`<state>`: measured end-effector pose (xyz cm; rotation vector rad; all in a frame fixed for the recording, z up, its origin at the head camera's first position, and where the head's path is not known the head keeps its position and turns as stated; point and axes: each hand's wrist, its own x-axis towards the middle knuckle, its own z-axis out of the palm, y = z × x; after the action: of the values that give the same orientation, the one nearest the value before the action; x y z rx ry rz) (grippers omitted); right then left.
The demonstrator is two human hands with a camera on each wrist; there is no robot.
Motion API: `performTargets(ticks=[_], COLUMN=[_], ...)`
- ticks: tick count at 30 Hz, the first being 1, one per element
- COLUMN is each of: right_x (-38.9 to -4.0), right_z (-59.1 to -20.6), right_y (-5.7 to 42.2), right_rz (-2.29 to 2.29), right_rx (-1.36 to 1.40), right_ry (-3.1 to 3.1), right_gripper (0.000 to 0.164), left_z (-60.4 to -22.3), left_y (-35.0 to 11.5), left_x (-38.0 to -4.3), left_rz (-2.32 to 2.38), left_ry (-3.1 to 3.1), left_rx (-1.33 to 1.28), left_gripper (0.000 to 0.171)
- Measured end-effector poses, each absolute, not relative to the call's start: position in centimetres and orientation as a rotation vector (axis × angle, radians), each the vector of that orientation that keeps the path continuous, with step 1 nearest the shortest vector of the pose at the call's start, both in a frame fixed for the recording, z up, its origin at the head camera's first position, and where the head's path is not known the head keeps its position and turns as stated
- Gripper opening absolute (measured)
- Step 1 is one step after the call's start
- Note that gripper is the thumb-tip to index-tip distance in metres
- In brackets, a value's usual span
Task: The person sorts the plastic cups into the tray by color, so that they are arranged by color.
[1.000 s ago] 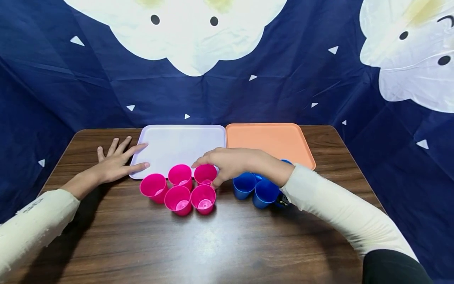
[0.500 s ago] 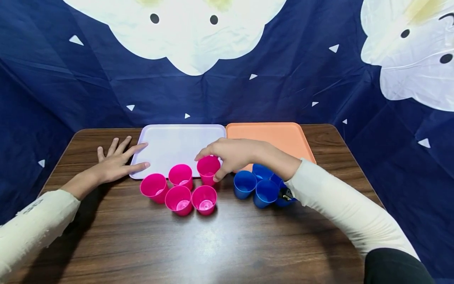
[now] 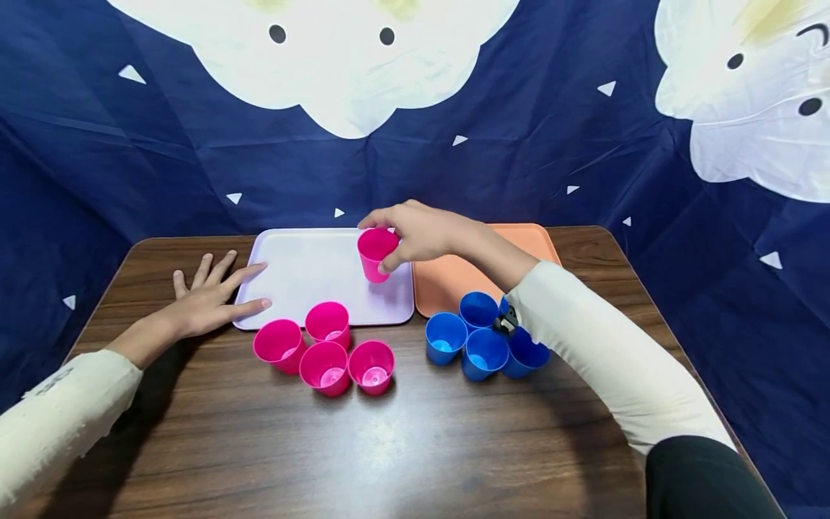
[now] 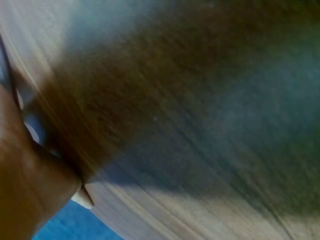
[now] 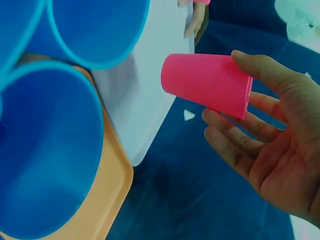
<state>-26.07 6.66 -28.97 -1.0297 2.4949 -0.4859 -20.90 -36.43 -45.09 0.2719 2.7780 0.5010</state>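
Head view: I receive bright light, with glare on the table (image 3: 382, 447) and dark shadow beside the left sleeve (image 3: 71, 411). Left wrist view: dim, blurred, shadow-banded. Right wrist view: clearer, cool-tinted.

The head view looks forward and down across the surface (image 3: 292, 454), the left-wrist one closely onto it, while the near right-wrist one shares the right hand (image 5: 282, 155) and its pink cup (image 5: 205, 82).
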Motion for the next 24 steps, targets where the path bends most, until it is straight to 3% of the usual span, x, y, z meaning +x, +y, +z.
performTargets(ticks=[24], right_x=[-32.3], right_z=[-31.9], right_y=[3.9], right_rz=[-0.401], right_rx=[-0.780], right_ry=[2.599], right_gripper=[0.074], left_z=[-45.1], left_y=[-36.5], left_x=[-20.9], left_rz=[0.455], left_ry=[2.782], left_rx=[0.269], left_gripper=[0.098])
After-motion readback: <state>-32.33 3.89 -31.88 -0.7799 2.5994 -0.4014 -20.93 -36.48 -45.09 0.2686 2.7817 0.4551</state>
